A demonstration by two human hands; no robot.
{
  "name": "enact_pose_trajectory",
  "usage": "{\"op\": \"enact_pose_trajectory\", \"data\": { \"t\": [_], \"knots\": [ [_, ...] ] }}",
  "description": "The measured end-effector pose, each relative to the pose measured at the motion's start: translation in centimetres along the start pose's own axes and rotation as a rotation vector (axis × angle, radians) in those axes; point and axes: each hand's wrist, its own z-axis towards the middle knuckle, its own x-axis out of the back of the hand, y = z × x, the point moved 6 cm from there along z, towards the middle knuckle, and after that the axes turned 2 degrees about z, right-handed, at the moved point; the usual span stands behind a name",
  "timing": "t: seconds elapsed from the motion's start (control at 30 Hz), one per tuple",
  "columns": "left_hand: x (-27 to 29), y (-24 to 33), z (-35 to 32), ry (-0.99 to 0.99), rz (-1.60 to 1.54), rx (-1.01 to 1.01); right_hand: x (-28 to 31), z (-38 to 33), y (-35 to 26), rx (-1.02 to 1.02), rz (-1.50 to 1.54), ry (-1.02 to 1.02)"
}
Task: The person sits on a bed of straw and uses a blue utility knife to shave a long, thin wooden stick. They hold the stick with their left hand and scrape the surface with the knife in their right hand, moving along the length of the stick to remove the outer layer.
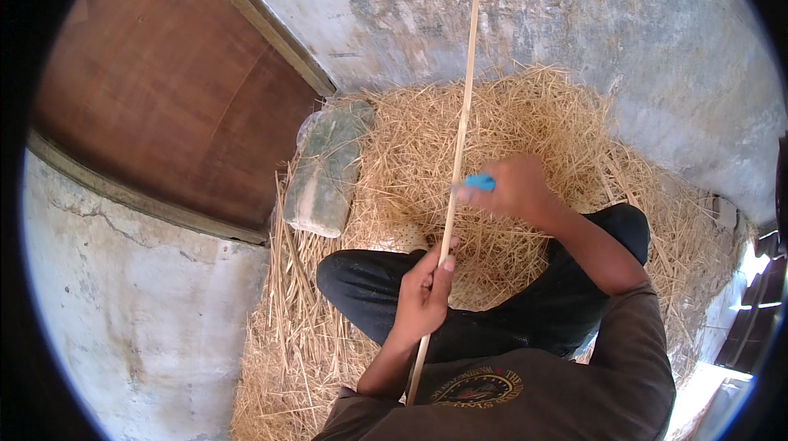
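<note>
A long, pale strip of split bamboo (467, 92) runs from against my shirt up across the straw toward the far wall. Low on this strip, my left hand (424, 291) is closed around it, thumb on top, in front of my bent knee. My right hand (517, 185) is slightly blurred and closed on a small blue-handled knife (479, 183). The knife's front end meets the strip above my left hand; its blade is barely visible.
Loose straw-like shavings (533, 112) are heaped under and around my crossed legs. A stone-like block (326, 170) lies left of the strip. Behind it, a brown door panel (164, 88) has a wooden frame. A stained plaster wall (657, 55) stands ahead.
</note>
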Motion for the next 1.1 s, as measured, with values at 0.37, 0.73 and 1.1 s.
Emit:
{"op": "enact_pose_trajectory", "data": {
  "t": [0.37,0.73,1.1],
  "knots": [
    [0.0,-0.1,-2.8,0.083,0.122,-0.07,-1.0,-0.2,-0.2,0.015,0.019,0.028],
    [0.4,1.7,-3.3,0.203,0.492,-0.315,-0.3,1.2,0.7,0.045,0.066,0.032],
    [-0.1,1.5,-4.0,0.132,0.425,-0.122,-0.9,-0.2,-0.7,0.165,-0.054,0.113]
  ]
}}
